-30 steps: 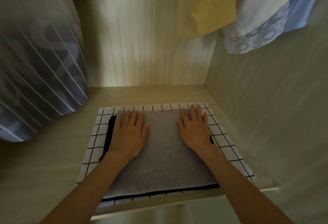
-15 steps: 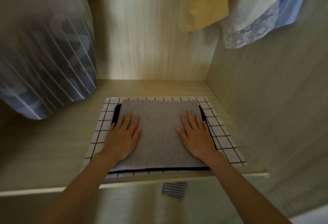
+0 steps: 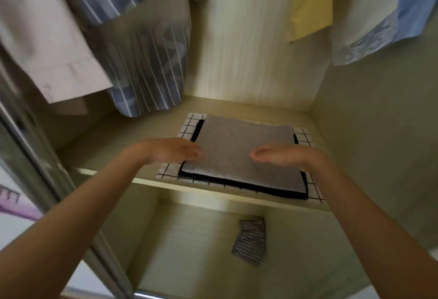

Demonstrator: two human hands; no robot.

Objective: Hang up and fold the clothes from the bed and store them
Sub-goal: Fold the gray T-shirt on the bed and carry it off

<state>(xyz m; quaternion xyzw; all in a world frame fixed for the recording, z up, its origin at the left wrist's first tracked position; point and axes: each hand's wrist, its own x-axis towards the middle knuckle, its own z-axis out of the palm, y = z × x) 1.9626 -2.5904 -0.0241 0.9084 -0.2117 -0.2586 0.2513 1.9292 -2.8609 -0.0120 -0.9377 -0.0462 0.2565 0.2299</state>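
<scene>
head view: a folded stack sits on the wardrobe shelf [image 3: 113, 132], toward its right end and reaching its front edge. the grey folded garment [image 3: 246, 154] lies on top, a black folded garment [image 3: 239, 183] shows as a dark rim under it, and a white grid-patterned cloth [image 3: 189, 123] is at the bottom, its border showing at the back-left corner and along the front.

the left hand [image 3: 173, 153] hovers at the left edge of the grey piece, fingers straight and relaxed, gripping nothing; whether the fingertips brush the cloth i cannot tell through the blur. the right hand [image 3: 277, 156] hangs over the right part of the grey piece, fingers loosely extended, also holding nothing.

above the shelf hang a pale pink garment [image 3: 47, 38] and a blue-grey striped shirt [image 3: 147, 61] toward the left, and a yellow garment [image 3: 310, 7], a white lace-trimmed garment [image 3: 362, 28] and a light blue garment [image 3: 417, 7] toward the right. in the compartment below lies a small striped folded piece [image 3: 250, 239].

judging by this, the folded stack looks stored and several items are hung. the bed is out of view, so what remains there cannot be told.
</scene>
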